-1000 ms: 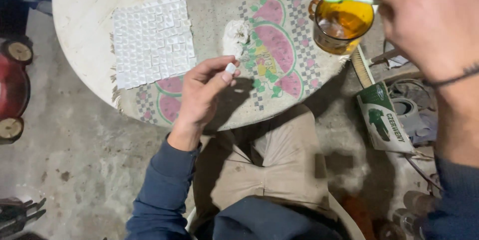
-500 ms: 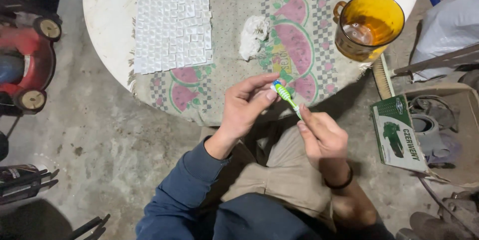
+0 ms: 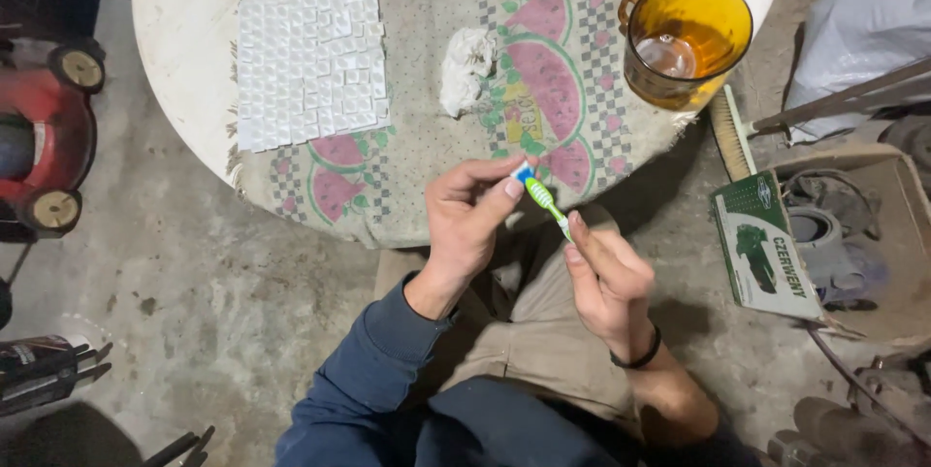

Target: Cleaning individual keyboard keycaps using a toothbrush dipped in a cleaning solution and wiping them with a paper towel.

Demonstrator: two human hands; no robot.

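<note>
My right hand [image 3: 608,278] grips the handle of a green and white toothbrush [image 3: 545,203], its head pointing up and left. My left hand [image 3: 468,218] pinches a small white piece at the brush head between thumb and forefinger. Both hands hover over my lap, just in front of the round white table [image 3: 184,69]. On the table lie a watermelon-patterned cloth [image 3: 436,137], a sheet of small white mosaic tiles [image 3: 310,60] and a crumpled white rag [image 3: 465,67].
An amber glass mug [image 3: 687,40] with liquid stands at the table's right edge. A green box [image 3: 766,244] and a cardboard box of parts [image 3: 853,234] sit on the floor at right. A red mower [image 3: 44,137] is at left.
My right hand came down from the mug with the toothbrush to meet my left hand over my lap. My left hand lifted its small white piece to the brush head.
</note>
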